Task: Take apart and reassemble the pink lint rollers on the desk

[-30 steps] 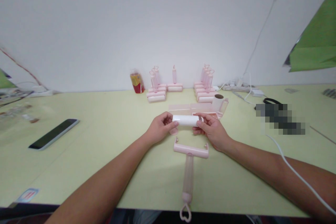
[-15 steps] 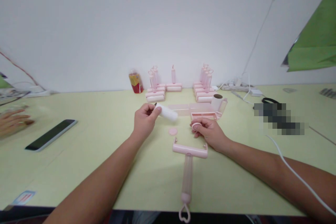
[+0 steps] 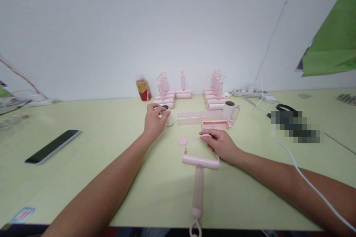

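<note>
My left hand has its fingers around the top of a white lint-roller refill, which stands on end on the table. Its brown core opening faces up. In my right hand a small round pink end cap is pinched between thumb and fingers. A flat pink disc lies between the two hands. Closer to me is a pink lint-roller handle with a bare frame and a heart-shaped loop. Just beyond my right hand sits an open pink frame part.
Assembled pink lint rollers stand in groups by the wall. Pink translucent covers, another white refill and a red-yellow packet are nearby. A phone lies left; a white cable crosses my right arm.
My left hand has drawn the white refill away leftward and set it upright on the table. The pink end cap has stayed in my right hand. Another person's hand has left the far left.
</note>
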A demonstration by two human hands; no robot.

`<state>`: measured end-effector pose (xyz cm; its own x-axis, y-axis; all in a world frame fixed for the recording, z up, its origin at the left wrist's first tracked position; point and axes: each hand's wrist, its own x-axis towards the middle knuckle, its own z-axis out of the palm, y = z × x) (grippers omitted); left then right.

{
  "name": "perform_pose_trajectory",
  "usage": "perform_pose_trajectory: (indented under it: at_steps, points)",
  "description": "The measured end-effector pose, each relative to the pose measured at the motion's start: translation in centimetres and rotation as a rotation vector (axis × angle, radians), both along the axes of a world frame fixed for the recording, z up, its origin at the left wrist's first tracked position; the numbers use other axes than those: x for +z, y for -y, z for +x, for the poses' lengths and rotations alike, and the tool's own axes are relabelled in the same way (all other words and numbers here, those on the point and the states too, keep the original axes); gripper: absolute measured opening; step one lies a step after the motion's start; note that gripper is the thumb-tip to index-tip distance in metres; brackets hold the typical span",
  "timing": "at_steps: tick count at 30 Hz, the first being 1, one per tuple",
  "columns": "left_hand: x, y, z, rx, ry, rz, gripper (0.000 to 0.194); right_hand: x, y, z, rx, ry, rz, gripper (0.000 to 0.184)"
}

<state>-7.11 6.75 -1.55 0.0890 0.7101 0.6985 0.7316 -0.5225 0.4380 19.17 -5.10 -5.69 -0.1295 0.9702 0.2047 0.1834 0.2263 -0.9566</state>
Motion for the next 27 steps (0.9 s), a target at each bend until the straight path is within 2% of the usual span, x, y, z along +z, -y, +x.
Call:
perform_pose_trajectory:
  at_steps: [6, 8, 11, 12, 14, 16, 17, 19, 23, 27]
  points:
    - [0.2, -1.6, 0.5, -0.002, -0.13, 0.025, 0.025, -0.2, -0.2, 0.0, 0.009, -0.033, -0.011, 0.024]
    - [0.7, -0.9, 0.7, 0.026, -0.138, 0.071, 0.029, -0.2, -0.2, -0.1, 0.014, -0.061, -0.016, 0.022]
    - [1.8, 1.5, 1.4, 0.013, -0.188, 0.124, 0.029, -0.2, -0.2, -0.3, 0.025, -0.107, -0.032, 0.018]
    - [2.1, 2.5, 1.7, -0.041, -0.219, 0.092, 0.024, -0.2, -0.2, -0.4, 0.025, -0.126, -0.044, 0.019]
    - [2.6, 4.7, 2.6, -0.215, -0.287, -0.083, 0.02, -0.1, -0.2, -0.5, 0.011, -0.158, -0.068, 0.023]
    - [2.4, 6.3, 3.5, -0.379, -0.36, -0.291, 0.019, 0.0, -0.1, -0.5, -0.012, -0.165, -0.075, 0.027]
    - [2.2, 6.9, 3.9, -0.417, -0.397, -0.361, 0.018, 0.0, -0.2, -0.5, -0.018, -0.155, -0.07, 0.027]
    - [1.4, 7.4, 4.2, -0.424, -0.448, -0.439, 0.014, 0.0, -0.3, -0.4, -0.026, -0.124, -0.068, 0.024]
    - [0.2, 6.9, 4.2, -0.439, -0.464, -0.526, 0.011, -0.3, -0.7, 0.0, -0.022, -0.03, -0.134, 0.018]
    - [0.3, 6.5, 4.4, -0.481, -0.46, -0.524, 0.014, -0.7, -1.0, 0.4, -0.03, 0.037, -0.146, 0.027]
